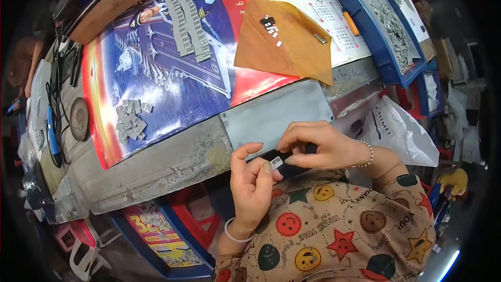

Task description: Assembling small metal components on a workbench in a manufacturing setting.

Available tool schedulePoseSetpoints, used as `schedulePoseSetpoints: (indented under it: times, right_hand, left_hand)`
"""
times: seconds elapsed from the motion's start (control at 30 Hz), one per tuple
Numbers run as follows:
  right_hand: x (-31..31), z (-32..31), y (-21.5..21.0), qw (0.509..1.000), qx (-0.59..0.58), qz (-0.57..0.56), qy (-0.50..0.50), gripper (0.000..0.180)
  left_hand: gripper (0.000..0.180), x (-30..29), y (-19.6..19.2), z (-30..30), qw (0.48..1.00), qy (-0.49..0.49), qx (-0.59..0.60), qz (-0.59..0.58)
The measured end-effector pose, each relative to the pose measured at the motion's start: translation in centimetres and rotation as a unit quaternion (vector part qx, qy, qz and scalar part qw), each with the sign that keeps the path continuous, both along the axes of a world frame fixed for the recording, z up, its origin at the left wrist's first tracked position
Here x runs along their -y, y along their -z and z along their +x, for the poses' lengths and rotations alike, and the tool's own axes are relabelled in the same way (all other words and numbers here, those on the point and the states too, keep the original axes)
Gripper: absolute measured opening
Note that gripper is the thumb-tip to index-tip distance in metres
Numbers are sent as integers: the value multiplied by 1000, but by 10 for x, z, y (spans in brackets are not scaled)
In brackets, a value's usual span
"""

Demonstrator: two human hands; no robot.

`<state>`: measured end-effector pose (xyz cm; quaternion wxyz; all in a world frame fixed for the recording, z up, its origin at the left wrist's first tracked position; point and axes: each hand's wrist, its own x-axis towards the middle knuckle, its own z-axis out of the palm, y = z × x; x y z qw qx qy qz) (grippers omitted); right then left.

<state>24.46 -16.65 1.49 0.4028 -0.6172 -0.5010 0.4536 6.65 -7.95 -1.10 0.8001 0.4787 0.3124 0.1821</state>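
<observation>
My left hand (pixel 251 187) pinches a small pale-grey rectangular piece (pixel 276 163) with a dark mark on its face, between thumb and fingers near the table's front edge. Just to the right, my right hand (pixel 324 145) is closed, its thumb and fingertips drawn together close to the piece. Whatever those right fingertips may hold is too small to make out. Beyond both hands lies a grey-white flat plate (pixel 276 117) at the table edge. Small black and white bits (pixel 270 27) rest on a brown paper sheet (pixel 292 55) farther back.
A loose pile of grey pieces (pixel 130 121) sits on the poster (pixel 172 104), with rows of similar pieces (pixel 185 23) behind. At right stand a blue tray (pixel 406 77) of grey parts and an orange-handled tool (pixel 350 23). A white plastic bag (pixel 407 136) hangs below.
</observation>
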Motion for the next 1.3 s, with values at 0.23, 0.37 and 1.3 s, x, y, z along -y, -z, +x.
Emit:
schedulePoseSetpoints:
  times: [0.23, 0.37, 1.3]
  right_hand:
    - [-4, -3, 1, 993, 72, 54, -74, 24]
    - [-7, -5, 1, 991, 81, 70, -80, 24]
    - [-18, -14, 12, 923, -330, -193, 54, 14]
  left_hand:
    - [34, 3, 6, -5, 999, 5, 24, 21]
    - [37, 0, 7, -11, 996, 28, 4, 90]
    - [35, -1, 9, -14, 998, 12, -12, 67]
